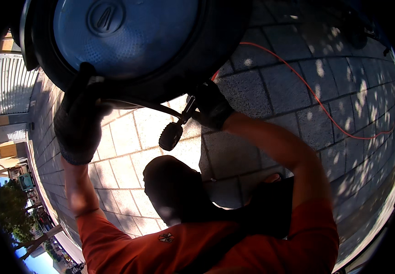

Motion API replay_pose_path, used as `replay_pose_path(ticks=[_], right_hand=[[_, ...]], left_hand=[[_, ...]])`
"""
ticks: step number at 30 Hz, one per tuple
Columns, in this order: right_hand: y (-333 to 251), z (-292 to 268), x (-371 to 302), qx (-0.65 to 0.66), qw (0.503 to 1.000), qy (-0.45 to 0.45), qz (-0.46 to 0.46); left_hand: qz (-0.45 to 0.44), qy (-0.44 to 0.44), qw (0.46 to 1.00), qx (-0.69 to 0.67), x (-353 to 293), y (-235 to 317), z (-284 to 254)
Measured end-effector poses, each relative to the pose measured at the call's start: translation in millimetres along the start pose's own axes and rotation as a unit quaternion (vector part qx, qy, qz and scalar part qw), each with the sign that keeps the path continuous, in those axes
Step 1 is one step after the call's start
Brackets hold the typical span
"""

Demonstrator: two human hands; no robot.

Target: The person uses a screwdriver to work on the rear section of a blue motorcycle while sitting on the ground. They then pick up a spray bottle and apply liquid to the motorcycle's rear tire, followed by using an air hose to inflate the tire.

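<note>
A large round thing with a shiny bluish-grey face (pixel 133 50) and a thick black rim (pixel 215 50) fills the top left; I cannot tell its kind. My left hand (pixel 79 118), in a dark glove, is closed at the rim's lower left edge, its thumb up against the rim. Below the rim my right hand (pixel 210 104), also gloved, is bent closed beside a short metal shaft; what it grips is in shadow. From that shaft hangs a black ribbed block (pixel 170 136), like a pedal. A thin dark bar (pixel 154 106) runs from near my left hand toward the shaft.
An orange hose (pixel 298 78) curves over the grey paving (pixel 247 93) on the right and passes behind the round thing. Sunlight falls brightly on the pavers below my hands. A ribbed pale shutter (pixel 18 84) and a tree (pixel 10 205) show at far left.
</note>
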State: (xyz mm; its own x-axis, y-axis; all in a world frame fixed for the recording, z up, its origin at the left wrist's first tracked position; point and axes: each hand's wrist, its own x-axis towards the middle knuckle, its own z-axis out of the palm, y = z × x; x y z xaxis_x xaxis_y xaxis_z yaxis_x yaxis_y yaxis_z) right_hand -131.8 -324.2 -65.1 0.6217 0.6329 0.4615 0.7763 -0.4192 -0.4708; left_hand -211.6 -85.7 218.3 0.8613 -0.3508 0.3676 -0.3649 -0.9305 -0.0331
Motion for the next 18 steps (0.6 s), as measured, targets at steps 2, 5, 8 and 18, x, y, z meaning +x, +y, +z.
replay_pose_path(ticks=[2,5,8,18], right_hand=[[3,16,-6,0.033,0.993,-0.111,0.018],[-21,-53,-21,0.163,0.977,-0.127,0.06],[-10,-98,-60,0.279,0.943,-0.154,0.095],[8,-177,-79,0.77,0.591,-0.179,0.161]], left_hand=[[0.02,0.013,1.0,-0.003,0,1,0],[0.055,0.03,0.997,0.036,-8,-6,0],[-0.041,0.069,0.994,-0.079,-4,6,12],[0.002,0.134,0.988,-0.078,-11,18,37]])
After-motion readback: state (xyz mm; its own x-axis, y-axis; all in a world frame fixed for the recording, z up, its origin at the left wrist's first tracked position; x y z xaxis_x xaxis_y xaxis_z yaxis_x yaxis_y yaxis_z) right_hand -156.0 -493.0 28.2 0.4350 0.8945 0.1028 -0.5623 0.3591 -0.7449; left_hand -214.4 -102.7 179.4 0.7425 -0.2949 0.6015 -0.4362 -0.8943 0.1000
